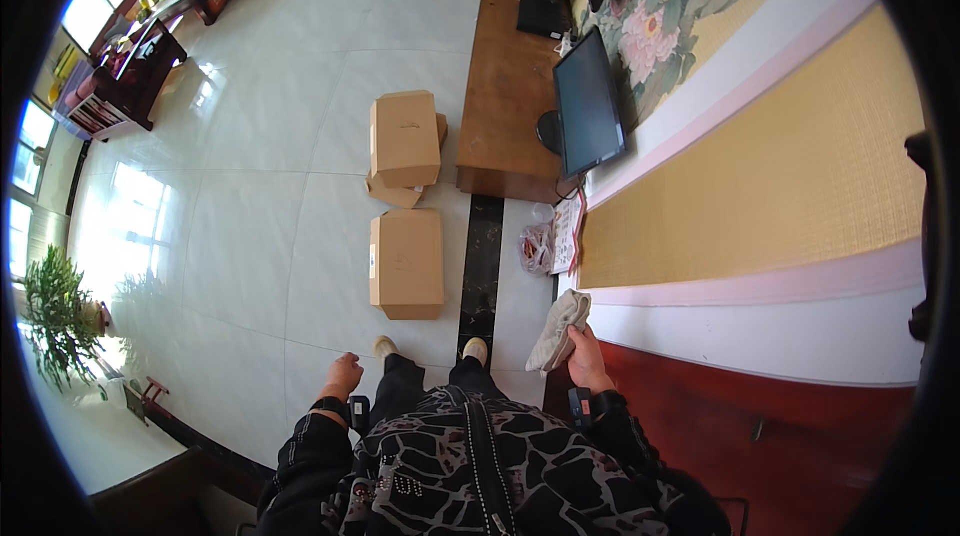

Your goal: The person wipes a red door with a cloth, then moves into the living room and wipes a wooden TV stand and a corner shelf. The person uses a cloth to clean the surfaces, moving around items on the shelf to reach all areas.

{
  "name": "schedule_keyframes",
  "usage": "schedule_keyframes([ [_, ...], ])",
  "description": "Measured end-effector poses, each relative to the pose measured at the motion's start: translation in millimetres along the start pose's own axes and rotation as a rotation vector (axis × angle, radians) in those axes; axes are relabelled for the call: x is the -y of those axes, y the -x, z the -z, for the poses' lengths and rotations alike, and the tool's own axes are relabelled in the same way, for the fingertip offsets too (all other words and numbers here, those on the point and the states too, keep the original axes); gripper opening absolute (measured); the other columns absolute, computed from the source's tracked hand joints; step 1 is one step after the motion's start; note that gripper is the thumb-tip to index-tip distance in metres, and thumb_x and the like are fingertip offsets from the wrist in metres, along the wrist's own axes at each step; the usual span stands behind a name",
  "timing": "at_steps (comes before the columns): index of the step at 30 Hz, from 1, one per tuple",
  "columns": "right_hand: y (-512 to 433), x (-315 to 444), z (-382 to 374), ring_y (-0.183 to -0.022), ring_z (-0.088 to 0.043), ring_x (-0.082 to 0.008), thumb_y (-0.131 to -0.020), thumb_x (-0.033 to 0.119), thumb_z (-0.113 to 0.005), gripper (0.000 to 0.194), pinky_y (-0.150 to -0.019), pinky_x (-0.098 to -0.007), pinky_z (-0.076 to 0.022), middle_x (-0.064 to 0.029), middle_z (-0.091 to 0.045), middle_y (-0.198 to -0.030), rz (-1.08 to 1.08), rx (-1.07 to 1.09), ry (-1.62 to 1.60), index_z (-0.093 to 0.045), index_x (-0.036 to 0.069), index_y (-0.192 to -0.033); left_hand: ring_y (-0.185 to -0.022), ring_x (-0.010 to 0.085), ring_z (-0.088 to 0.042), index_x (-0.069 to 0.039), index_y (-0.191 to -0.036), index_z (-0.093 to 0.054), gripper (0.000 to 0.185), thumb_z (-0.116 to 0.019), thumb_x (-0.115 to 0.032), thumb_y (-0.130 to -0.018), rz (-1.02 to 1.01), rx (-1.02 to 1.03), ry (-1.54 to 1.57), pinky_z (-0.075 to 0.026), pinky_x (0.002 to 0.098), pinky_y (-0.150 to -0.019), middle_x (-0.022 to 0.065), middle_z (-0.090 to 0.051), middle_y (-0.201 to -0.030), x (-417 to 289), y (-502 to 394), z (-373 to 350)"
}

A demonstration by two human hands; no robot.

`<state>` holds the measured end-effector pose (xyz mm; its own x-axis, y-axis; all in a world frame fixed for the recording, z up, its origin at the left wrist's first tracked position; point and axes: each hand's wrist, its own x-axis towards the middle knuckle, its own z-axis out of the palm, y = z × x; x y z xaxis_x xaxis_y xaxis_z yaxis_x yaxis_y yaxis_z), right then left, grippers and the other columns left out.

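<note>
A folded beige-grey cloth (559, 332) is held in my right hand (587, 363), the thumb lying over its near side and the other fingers mostly hidden. To the left of my legs, my left hand (343, 374) hangs with its fingers curled, and no object shows in it. On the tiled floor in front of my feet sits a closed cardboard box (406, 263). Beyond it, a second cardboard box (406, 138) rests on top of another cardboard box (397, 194), which is turned at an angle and mostly covered. Neither hand touches the boxes.
A wooden desk (501, 70) bearing a monitor (589, 104) stands ahead on the right. Beside its near end is a plastic bag (535, 249) on the floor. A red wooden surface (720, 416) lies to my right, and a potted plant (60, 318) is at far left.
</note>
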<state>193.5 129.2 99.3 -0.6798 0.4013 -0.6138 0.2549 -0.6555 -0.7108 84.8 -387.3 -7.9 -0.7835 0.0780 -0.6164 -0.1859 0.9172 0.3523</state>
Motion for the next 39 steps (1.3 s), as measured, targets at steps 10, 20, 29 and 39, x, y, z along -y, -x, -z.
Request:
schedule_keyframes([
  [10, -57, -43, -176, -0.105, -0.061, -0.0198, -0.098, 0.015, -0.056, 0.037, -0.093, -0.0348, -0.0478, -0.0067, -0.064, -0.116, -0.028, 0.023, 0.126, -0.053, 0.0, -0.132, -0.103, 0.0372, -0.066, -0.01, -0.109, -0.069, 0.035, -0.064, -0.029, -0.08, 0.108, 0.224, 0.127, -0.053, 0.045, -0.091, 0.0167, -0.072, -0.103, 107, -87, 65],
  [20, -74, -123, -470, -0.098, -0.065, -0.0201, -0.099, 0.025, -0.055, 0.029, -0.088, -0.0379, -0.0514, -0.0049, -0.068, -0.109, -0.23, 0.148, 0.012, -0.059, 0.008, -0.122, -0.098, 0.0345, -0.068, -0.004, -0.111, -0.067, 0.034, -0.066, -0.02, -0.081, 0.205, 0.0, 0.278, -0.054, 0.0434, -0.088, 0.0168, -0.073, -0.1, 276, -208, 278],
  [29, -131, -112, -627, -0.094, -0.067, -0.0176, -0.096, 0.038, -0.062, 0.034, -0.087, -0.0362, -0.0533, -0.0018, -0.07, -0.103, -0.261, 0.258, -0.025, -0.064, 0.011, -0.117, -0.101, 0.0322, -0.069, -0.007, -0.112, -0.069, 0.039, -0.068, -0.028, -0.078, 0.374, 0.08, 0.268, -0.055, 0.0412, -0.089, 0.017, -0.073, -0.104, 345, -241, 330],
  [39, -272, -76, -727, -0.1, -0.067, -0.0201, -0.094, 0.03, -0.065, 0.034, -0.091, -0.0385, -0.0533, -0.0038, -0.07, -0.109, -0.214, 0.304, -0.017, -0.064, 0.009, -0.12, -0.088, 0.0274, -0.073, -0.004, -0.118, -0.067, 0.048, -0.07, -0.027, -0.075, 0.212, 0.059, 0.3, -0.058, 0.0365, -0.081, 0.0173, -0.074, -0.097, 291, -372, 439],
])
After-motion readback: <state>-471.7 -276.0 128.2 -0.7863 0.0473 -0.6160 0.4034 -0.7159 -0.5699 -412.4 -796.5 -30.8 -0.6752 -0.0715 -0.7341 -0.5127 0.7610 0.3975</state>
